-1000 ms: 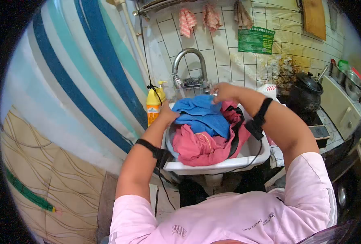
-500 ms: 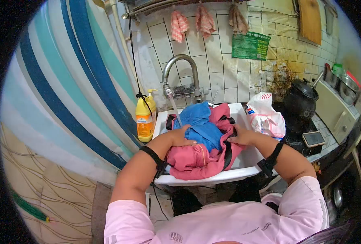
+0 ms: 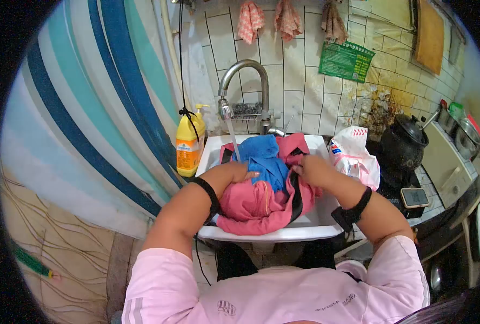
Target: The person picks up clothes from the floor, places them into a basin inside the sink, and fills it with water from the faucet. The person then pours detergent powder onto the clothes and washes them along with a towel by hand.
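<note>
A pink garment [image 3: 251, 202] with black trim lies bunched in the white sink [image 3: 270, 236], with a blue cloth [image 3: 266, 162] on top of it. Water runs from the curved faucet [image 3: 265, 86] onto the cloth's left side. My left hand [image 3: 242, 173] rests at the left of the blue cloth, partly hidden by its folds, so its grip is unclear. On the right, my right hand [image 3: 308, 170] has its fingers closed on the black-trimmed edge of the pink garment.
A yellow bottle [image 3: 188, 146] stands left of the sink. To the right are a white plastic bag [image 3: 354, 156], a black pot [image 3: 405, 143] and a phone [image 3: 414, 197]. Small cloths [image 3: 251, 22] hang above. A striped curtain [image 3: 97, 124] borders the left side.
My right hand has lifted slightly and closed its fingers on the pink garment's edge. My left hand has moved a little deeper into the cloth. The view has shifted slightly.
</note>
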Available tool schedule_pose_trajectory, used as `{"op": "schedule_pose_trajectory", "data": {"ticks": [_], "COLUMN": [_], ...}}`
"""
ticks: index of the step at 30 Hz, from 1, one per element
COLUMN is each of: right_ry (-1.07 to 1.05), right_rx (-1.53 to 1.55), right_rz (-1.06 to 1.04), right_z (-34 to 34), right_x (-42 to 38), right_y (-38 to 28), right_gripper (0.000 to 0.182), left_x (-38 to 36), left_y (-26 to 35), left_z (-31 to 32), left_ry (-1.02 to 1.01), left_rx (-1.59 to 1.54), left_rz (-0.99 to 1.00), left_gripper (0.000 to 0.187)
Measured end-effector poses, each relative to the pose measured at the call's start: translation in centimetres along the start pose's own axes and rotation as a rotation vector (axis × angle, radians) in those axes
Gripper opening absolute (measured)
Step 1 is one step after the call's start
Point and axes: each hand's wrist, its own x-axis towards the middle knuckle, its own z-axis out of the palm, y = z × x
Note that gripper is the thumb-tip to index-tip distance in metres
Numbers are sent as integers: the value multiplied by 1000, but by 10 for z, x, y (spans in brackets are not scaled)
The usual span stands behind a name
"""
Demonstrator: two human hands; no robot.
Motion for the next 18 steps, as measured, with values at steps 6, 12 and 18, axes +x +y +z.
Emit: {"op": "schedule_pose_trajectory", "data": {"ticks": [6, 12, 18], "right_ry": [83, -226, 264], "right_rx": [217, 306, 29], "right_rz": [-155, -494, -144], "right_z": [-14, 28, -10], "right_x": [20, 7, 35], "right_y": [-35, -45, -8], "right_gripper": [31, 21, 31], "left_x": [15, 28, 9], "left_y": [-13, -27, -12], "left_z": [9, 25, 22], "left_ry": [6, 1, 59], "left_rx": [69, 81, 40], "left_rz": [-51, -92, -166], "left_gripper": [72, 82, 86]}}
